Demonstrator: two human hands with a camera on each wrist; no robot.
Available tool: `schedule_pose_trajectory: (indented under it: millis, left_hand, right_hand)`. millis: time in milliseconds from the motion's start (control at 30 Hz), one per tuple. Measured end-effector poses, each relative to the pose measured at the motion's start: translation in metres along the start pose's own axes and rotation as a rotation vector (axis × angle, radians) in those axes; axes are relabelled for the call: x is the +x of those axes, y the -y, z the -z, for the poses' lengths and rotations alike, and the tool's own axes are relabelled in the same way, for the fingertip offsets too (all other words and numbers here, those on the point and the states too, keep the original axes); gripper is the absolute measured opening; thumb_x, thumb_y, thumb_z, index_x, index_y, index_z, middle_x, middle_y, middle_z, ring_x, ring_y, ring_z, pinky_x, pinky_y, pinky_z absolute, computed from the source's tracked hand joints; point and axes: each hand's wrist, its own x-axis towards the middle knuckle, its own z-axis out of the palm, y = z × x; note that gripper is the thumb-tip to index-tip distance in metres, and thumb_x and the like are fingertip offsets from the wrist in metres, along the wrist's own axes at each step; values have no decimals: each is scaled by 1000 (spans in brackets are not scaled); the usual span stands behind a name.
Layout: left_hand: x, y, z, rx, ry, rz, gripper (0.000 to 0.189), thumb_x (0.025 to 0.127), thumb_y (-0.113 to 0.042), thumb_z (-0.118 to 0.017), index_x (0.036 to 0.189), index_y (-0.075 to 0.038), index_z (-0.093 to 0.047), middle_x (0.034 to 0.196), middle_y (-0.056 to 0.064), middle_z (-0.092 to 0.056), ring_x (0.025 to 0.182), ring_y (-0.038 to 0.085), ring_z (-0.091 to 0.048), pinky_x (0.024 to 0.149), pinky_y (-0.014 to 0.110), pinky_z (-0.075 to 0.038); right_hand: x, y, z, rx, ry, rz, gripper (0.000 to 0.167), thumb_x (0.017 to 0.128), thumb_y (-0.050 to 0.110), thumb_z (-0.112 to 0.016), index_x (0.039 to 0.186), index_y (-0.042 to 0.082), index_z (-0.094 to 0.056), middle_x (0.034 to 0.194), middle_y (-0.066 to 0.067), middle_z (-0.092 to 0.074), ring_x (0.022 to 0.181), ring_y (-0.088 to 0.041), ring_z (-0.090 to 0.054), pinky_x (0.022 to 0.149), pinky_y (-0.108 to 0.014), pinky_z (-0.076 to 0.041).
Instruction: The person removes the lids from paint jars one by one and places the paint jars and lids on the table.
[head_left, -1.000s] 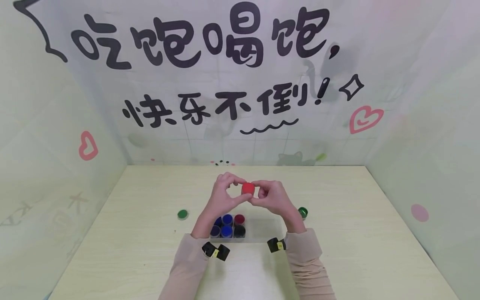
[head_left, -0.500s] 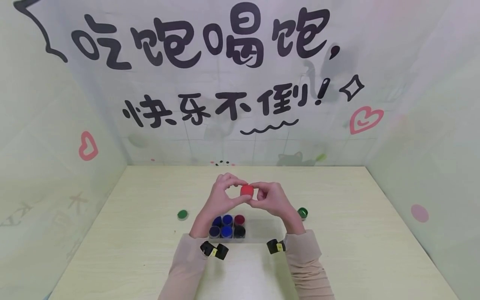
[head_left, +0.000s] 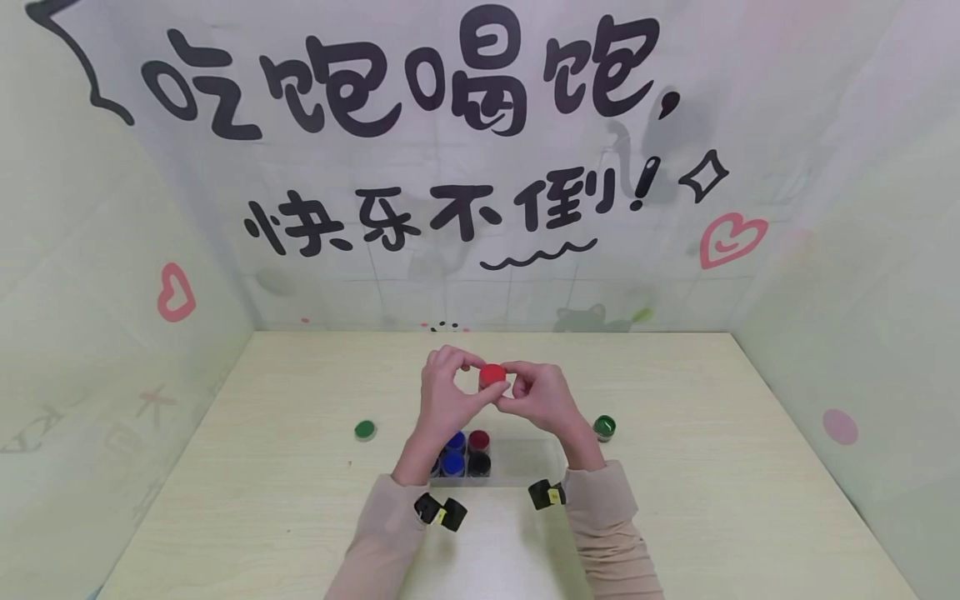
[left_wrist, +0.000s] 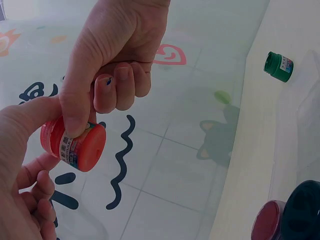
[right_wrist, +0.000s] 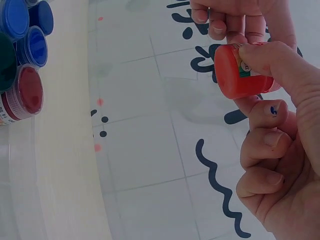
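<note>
Red paint jar [head_left: 492, 374], aloft over the tabletop [head_left: 300, 400] beyond the clear tray [head_left: 528, 463], pinched in the thumb-and-finger grip of both left hand [head_left: 446, 398] and right hand [head_left: 543, 398]. Directly between the two, neither nearer, with long axis crosswise to the line joining them.

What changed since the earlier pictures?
The left hand turned slightly, its wrist swinging right, covering more of the round blue jars. It and the right hand still grip the cylindrical red plastic jar; the round green lid and open green plastic jar stayed put.
</note>
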Motion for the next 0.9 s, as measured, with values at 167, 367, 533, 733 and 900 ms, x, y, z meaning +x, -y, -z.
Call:
schedule_pose_trajectory:
  millis: [167,367,533,733,900]
  left_hand:
    - [0,-2,3,23,38,-22,31,70,-24,-82,90,-4,-66,86,8,-56,87,26,-45,77,41,-32]
    - [3,2,15,-115,222,-18,33,74,-12,-79,105,-5,-71,92,4,-57,92,21,-42,77,39,-33]
    - [3,3,17,-119,234,15,30,74,-14,-80,101,-8,-71,92,3,-58,92,21,-44,76,36,-35]
    - [0,-1,11,-86,161,45,27,72,-15,-82,94,-7,-68,87,3,-56,89,22,-44,74,37,-34]
    - [-3,-6,5,-66,77,51,27,71,-16,-81,88,-5,-63,84,8,-56,85,30,-45,72,37,-31]
  right_hand:
    - [-1,0,0,-5,-8,1,31,74,4,-75,103,-3,-69,55,4,-47,49,-8,-41,48,-23,-37]
    - [-3,-1,3,31,21,25,28,74,2,-76,100,-2,-69,55,4,-46,49,-8,-41,48,-22,-36]
    - [-3,-2,2,50,37,27,28,74,3,-76,100,-2,-69,55,4,-46,49,-8,-40,48,-23,-36]
    - [-3,-1,1,22,18,23,29,74,3,-76,101,-2,-69,55,5,-46,49,-8,-41,48,-22,-37]
    - [-4,0,-1,-12,-7,28,31,74,3,-74,104,-3,-68,55,5,-47,49,-8,-42,48,-22,-38]
